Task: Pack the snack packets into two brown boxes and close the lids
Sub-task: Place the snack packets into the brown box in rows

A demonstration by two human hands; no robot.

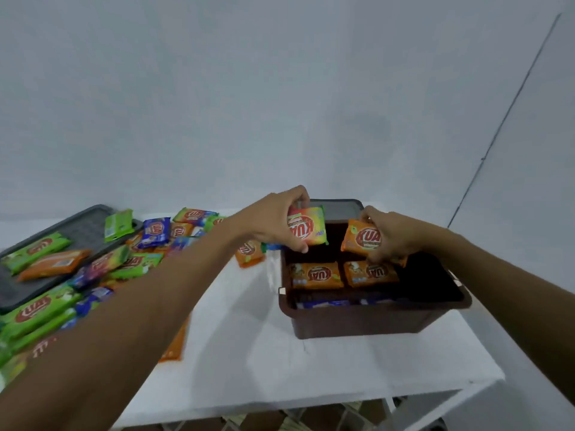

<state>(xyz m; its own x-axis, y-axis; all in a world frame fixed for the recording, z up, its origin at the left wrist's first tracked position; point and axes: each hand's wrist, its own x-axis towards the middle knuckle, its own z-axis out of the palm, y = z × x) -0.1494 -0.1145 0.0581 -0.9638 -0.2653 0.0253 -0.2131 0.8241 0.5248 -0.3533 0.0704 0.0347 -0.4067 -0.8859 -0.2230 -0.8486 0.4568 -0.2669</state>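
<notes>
A brown box (367, 321) stands open on the right of the table. Two orange packets (317, 275) lie side by side inside it, on top of blue ones. My left hand (273, 219) holds a multicoloured snack packet (311, 228) over the box's back left corner. My right hand (392, 234) grips an orange snack packet (361, 237) above the box's back right part. A heap of loose snack packets (93, 269), green, blue and orange, covers the table's left side.
A grey lid (81, 228) lies at the far left with packets on it. Another grey lid (342, 208) leans behind the brown box. The white table (249, 353) ends close to the box on the right. A pale wall rises behind.
</notes>
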